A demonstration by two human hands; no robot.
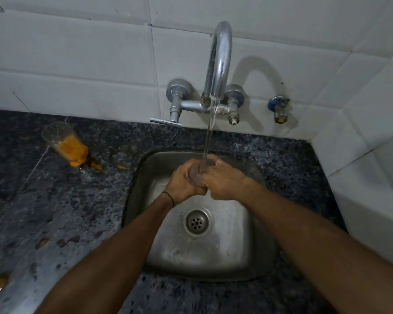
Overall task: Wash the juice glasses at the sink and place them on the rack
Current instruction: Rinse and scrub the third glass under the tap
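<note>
Juice glass (196, 175) is held over the steel sink (247, 245), in the water running from the tap (220, 62). My left hand (183, 185) curls round it from the left and my right hand (225, 182) grips it from the right. I judge it light, rigid, brittle and slick when wet: hold the wall with full fingers, not the rim, and keep it clear of the steel. A second glass (65, 143), coated orange, stands on the counter (55, 211)
</note>
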